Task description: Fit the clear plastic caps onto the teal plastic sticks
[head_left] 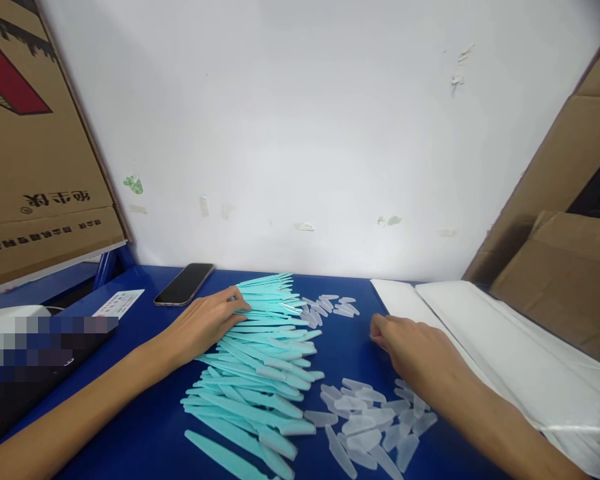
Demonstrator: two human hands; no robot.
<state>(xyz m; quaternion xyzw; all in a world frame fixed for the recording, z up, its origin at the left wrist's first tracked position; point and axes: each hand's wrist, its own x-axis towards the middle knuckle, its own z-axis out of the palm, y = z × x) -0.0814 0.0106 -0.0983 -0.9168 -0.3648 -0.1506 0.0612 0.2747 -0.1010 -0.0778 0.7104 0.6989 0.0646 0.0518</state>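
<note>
Clear caps (364, 440) and turquoise sticks (245, 403) nearest, side by side on blue table (349, 347). Left hand (207, 323), fingers bent, at sticks' far part; cannot tell whether gripping. Right hand (413, 343), fingers curled in, between sticks and white sheets (520, 353); contents hidden. Phone (185, 283) beyond left hand.

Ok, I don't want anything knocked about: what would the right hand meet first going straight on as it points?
Probably the far group of translucent pieces, ahead of the right hand on the blue table; the hand's height is unclear.
</note>
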